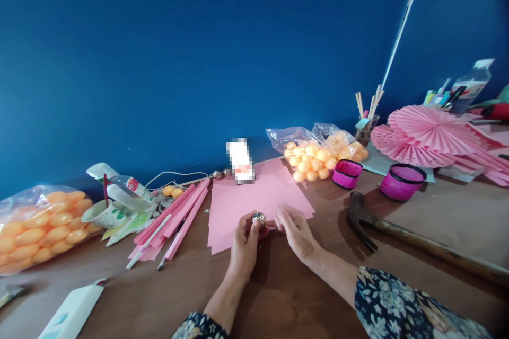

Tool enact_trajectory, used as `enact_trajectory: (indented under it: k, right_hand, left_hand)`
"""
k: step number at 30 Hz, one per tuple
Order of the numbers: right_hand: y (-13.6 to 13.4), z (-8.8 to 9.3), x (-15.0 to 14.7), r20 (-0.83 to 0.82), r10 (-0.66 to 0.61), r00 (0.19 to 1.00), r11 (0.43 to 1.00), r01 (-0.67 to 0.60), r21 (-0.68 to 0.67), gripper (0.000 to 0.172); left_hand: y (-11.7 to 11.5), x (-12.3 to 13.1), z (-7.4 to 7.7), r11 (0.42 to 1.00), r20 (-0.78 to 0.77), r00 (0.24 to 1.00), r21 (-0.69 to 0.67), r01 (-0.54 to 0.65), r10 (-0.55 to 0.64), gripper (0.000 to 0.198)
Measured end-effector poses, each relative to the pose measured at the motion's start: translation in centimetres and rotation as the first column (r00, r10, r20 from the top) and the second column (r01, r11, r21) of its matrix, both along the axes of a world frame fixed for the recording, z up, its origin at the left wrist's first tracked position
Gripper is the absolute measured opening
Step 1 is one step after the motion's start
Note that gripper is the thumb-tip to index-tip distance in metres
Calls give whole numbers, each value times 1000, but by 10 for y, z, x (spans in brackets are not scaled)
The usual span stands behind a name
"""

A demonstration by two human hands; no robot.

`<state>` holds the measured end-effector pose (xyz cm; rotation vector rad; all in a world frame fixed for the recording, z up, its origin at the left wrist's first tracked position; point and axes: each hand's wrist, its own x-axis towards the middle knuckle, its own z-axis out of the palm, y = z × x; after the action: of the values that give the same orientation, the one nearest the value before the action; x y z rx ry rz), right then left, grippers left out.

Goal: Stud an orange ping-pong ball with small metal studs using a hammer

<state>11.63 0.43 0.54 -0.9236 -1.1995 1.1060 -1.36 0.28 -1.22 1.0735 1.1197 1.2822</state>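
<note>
Between the thumb and fingers of my left hand is a small shiny metal ball, possibly a bell. My right hand is just to its right, fingertips drawn together and turned toward the ball. Whatever those fingertips pinch, if anything, is too small to make out. Both hands are over the near edge of a stack of pink paper sheets lying on the brown table.
A claw hammer lies to the right, below two magenta rings. Bags of orange balls stand at the back and left. Folded pink strips lie left of the sheets; pink paper fans are at far right.
</note>
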Motion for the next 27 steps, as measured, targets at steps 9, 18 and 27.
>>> enact_trajectory:
  k: [9,18,27]
  right_hand:
    - [-2,1,0,34,-5,999,1000,4,9,36]
    - [-3,-1,0,30,-14,999,1000,13,28,35]
    - [-8,5,0,68,2,998,999,-5,51,34]
  left_hand:
    - [1,-1,3,996,-41,996,-40,79,-80,41]
    - [2,-3,0,994,-13,995,-48,100,-101,51]
    - [0,-1,8,989,29,992,-85,124,-122,43]
